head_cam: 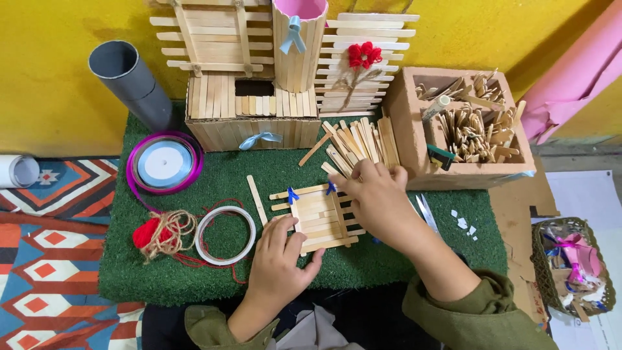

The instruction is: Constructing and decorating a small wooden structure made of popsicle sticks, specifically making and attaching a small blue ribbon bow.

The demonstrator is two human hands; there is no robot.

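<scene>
A small raft-like panel of wooden craft sticks with tiny blue bows lies on a green turf mat. My left hand rests on the panel's lower left corner, fingers spread, pinning it down. My right hand lies across the panel's right edge, fingertips touching it and the loose sticks just above. A pile of loose craft sticks sits right behind the panel. One single stick lies to its left.
A stick-built box with a pink-lined cup and fence panels stands at the back. A terracotta block holds more sticks on the right. Purple ribbon spool, tape ring, twine with red yarn, grey tube, scissors, basket.
</scene>
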